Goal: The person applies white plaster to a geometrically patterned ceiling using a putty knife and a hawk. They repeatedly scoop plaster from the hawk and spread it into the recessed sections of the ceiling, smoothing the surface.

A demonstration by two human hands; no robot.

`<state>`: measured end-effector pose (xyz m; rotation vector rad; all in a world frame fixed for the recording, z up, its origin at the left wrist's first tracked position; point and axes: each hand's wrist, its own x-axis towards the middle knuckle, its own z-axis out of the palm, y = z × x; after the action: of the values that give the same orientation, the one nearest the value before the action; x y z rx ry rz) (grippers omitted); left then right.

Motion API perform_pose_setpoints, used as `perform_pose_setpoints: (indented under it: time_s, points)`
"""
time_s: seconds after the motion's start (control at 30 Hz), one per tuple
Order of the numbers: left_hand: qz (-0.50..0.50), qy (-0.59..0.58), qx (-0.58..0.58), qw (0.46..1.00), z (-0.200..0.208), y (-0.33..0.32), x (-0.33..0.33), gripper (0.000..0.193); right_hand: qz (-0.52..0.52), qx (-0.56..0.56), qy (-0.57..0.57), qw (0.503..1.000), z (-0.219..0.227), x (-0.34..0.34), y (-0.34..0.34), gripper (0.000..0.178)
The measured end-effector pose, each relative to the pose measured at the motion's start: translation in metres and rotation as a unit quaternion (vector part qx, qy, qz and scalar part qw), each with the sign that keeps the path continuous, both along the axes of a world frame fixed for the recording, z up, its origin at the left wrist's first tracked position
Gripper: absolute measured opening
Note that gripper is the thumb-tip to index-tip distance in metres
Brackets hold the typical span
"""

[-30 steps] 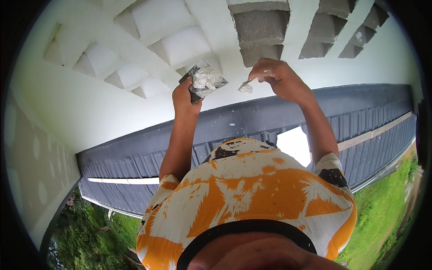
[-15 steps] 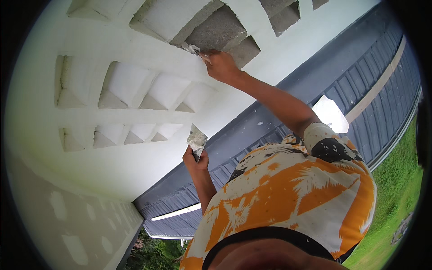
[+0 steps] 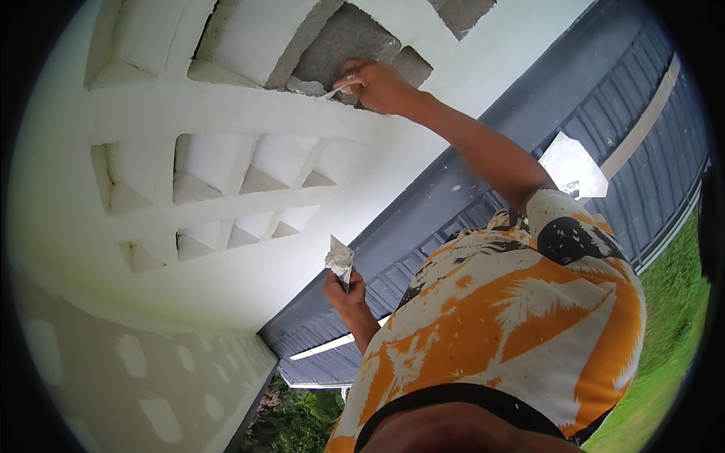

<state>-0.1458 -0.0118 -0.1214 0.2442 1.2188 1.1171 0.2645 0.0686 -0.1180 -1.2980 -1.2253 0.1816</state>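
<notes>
My right hand [image 3: 380,84] is raised to a grey, unpainted recess [image 3: 336,47] in the white wall. Its fingers close on a small, thin blade tool [image 3: 332,93], whose tip touches the recess's lower edge. A patch of pale wet filler [image 3: 305,87] sits on that edge beside the tip. Lower down and nearer my body, my left hand [image 3: 347,293] grips a triangular metal scraper [image 3: 347,277]. A lump of white filler [image 3: 338,258] rests on its blade. The right-hand tool's handle is mostly hidden by my fingers.
Rows of smaller white recesses [image 3: 208,162] run across the wall [image 3: 264,302]. Dark corrugated roofing [image 3: 642,128] slopes along the right, with a white sheet-like piece [image 3: 572,167] on it. A patched ceiling-like panel [image 3: 113,377] is at lower left, and grass [image 3: 657,325] lies below right.
My right hand has turned and shifted slightly right along the recess edge. Filler that was at the tool now shows on the edge. My left hand still holds the scraper; the whole view has shifted.
</notes>
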Motion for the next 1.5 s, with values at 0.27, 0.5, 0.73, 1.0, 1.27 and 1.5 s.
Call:
perform_pose_setpoints:
  time_s: [0.27,0.5,0.73,1.0,1.27,1.5]
  points:
    - [0.007,0.03,0.013,0.999,0.008,0.004,0.0,0.02,-0.089,0.075,0.048,0.992,0.024,0.009,0.065,0.022]
    - [0.017,0.018,0.005,1.0,-0.003,-0.006,-0.019,0.019,-0.091,0.036,-0.12,0.988,-0.004,0.01,0.041,0.028]
    - [-0.041,-0.014,0.024,0.999,0.009,0.008,-0.008,0.021,-0.054,0.004,0.115,0.992,0.029,0.005,0.063,0.026]
    - [-0.025,-0.045,0.016,0.999,-0.001,-0.006,-0.024,0.026,0.035,0.104,0.099,0.989,0.023,0.002,0.083,0.027]
    - [-0.008,-0.033,0.006,0.999,0.008,-0.004,-0.007,0.022,0.018,0.09,0.068,0.993,0.034,0.0,0.045,0.024]
    - [-0.007,-0.009,0.016,1.0,0.001,0.005,-0.005,0.018,-0.097,0.112,-0.021,0.989,0.042,-0.063,0.012,0.023]
